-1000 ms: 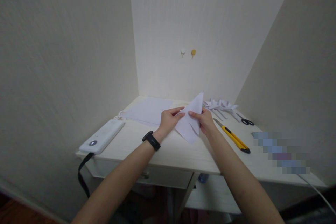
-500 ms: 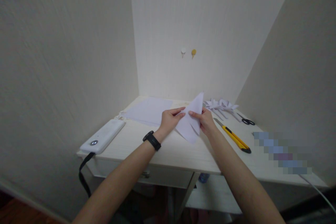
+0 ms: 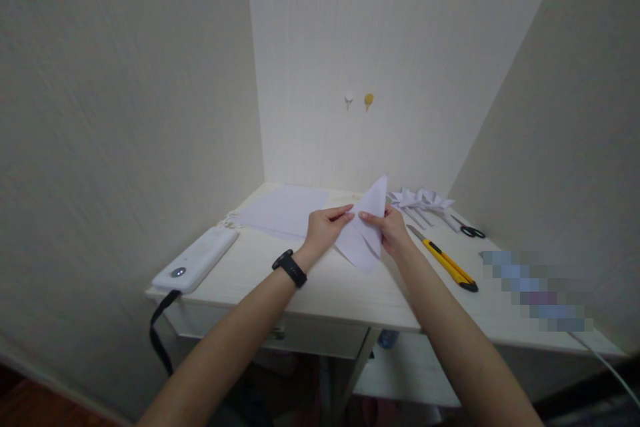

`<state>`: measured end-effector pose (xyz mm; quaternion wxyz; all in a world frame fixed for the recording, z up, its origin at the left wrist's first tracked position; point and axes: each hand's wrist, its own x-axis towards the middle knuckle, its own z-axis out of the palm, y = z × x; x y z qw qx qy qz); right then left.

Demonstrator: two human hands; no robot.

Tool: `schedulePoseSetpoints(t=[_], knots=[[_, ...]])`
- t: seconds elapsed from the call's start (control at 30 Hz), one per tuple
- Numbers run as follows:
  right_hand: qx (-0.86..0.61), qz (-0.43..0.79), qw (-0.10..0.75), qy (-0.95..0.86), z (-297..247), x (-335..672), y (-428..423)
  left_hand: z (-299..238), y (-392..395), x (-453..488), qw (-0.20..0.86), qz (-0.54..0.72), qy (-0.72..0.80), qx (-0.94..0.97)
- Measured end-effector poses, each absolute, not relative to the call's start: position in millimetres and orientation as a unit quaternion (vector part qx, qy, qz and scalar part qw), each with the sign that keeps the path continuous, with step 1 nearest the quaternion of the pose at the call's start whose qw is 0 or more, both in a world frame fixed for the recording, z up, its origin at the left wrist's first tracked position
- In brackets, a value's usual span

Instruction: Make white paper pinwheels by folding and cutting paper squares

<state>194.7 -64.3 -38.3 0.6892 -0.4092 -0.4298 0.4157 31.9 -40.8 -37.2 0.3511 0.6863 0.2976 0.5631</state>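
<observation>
Between both hands, above the desk, is a folded sheet of white paper point(image 3: 373, 203) with a pointed top and loose flaps hanging below. My left hand point(image 3: 323, 225), with a black watch point(image 3: 290, 268) on its wrist, pinches the paper's left edge between thumb and fingers. On the other side my right hand point(image 3: 391, 227) grips it, thumb on the front face and fingers behind, partly hidden. To the right of that hand a yellow utility knife point(image 3: 447, 263) lies with its blade out.
Flat white sheets point(image 3: 283, 208) lie at the back left of the desk point(image 3: 245, 280). A white device point(image 3: 197, 260) with a black strap rests at the left edge. Cut paper strips point(image 3: 423, 201) and black scissors point(image 3: 471, 231) are at the back right, a blurred-out object point(image 3: 535, 290) nearer.
</observation>
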Motion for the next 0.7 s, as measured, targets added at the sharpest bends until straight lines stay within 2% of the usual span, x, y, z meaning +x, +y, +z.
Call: schedulePoseSetpoints(t=[0.37,0.7], knots=[[-0.42,0.419,0.672,-0.444,-31,196,-69,-42,-36,34,0.366,0.572,0.301,0.67],[-0.424,0.41,0.665,-0.457,10,212,-60,-43,-34,36,0.421,0.582,0.288,0.633]])
